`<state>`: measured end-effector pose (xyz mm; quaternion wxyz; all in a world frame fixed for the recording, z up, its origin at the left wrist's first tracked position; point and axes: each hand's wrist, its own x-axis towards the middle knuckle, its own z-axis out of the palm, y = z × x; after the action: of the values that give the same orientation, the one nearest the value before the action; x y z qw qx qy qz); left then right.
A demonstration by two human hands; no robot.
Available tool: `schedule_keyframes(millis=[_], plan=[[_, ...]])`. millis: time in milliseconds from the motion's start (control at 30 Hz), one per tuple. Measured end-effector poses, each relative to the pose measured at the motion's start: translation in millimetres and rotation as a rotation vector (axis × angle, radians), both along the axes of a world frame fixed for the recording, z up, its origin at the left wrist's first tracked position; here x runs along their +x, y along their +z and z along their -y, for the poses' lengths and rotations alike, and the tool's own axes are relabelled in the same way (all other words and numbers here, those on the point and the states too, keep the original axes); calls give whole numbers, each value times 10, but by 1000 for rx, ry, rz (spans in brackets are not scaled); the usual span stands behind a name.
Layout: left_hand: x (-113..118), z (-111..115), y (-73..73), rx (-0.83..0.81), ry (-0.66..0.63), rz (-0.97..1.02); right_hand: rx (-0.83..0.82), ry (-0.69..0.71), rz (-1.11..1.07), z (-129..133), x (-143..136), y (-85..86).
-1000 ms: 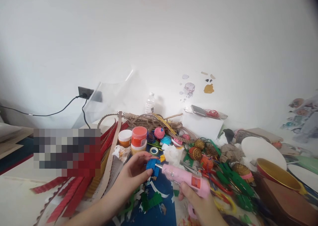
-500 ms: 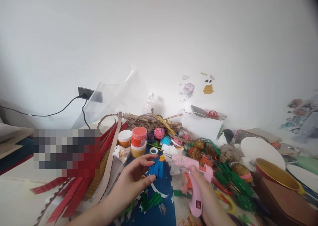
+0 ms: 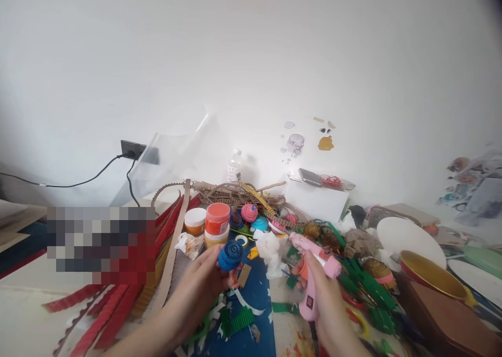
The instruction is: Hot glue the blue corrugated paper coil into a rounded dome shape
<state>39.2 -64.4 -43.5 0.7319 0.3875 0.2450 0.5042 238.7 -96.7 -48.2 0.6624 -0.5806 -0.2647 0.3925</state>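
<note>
My left fingers (image 3: 209, 263) hold a ribbed, tightly wound blue coil (image 3: 230, 255) above the bench (image 3: 283, 328), its darker spiral end facing up and rightward, its axis leaning likewise. Further right, my right fingers (image 3: 315, 271) grip a pink glue gun (image 3: 330, 265), barrel slanting away leftward, handle hanging down.

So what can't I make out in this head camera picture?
Blue paper coil: head view, palm-facing side hidden by the left hand.
Pink glue gun: head view, cord cut off by the bottom edge.
Plastic bottle: head view, base behind brown corrugated strips.
Pixelated patch: head view, blurring hides whatever lies there.
</note>
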Motion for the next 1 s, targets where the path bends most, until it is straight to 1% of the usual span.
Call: schedule_keyframes(millis=[100, 167, 367, 567, 733, 833, 1000], plan=[[-8, -25, -19, -54, 15, 67, 43, -19, -138, -34, 39, -23], [-15, -38, -36, -73, 29, 94, 80, -9, -164, -31, 39, -11], [-24, -32, -62, -77, -2, 112, 109, 92, -90, 14, -36, 30], [-10, -2, -48, -98, 29, 74, 100, 136, -82, 27, -78, -28], [4, 12, -36, -87, -10, 101, 93, 171, -104, 14, -54, -68], [6, 19, -40, -91, -38, 92, 85, 174, -108, 5, -53, -72], [4, 18, -75, -124, -42, 49, 129, 122, -93, -25, -91, -94]])
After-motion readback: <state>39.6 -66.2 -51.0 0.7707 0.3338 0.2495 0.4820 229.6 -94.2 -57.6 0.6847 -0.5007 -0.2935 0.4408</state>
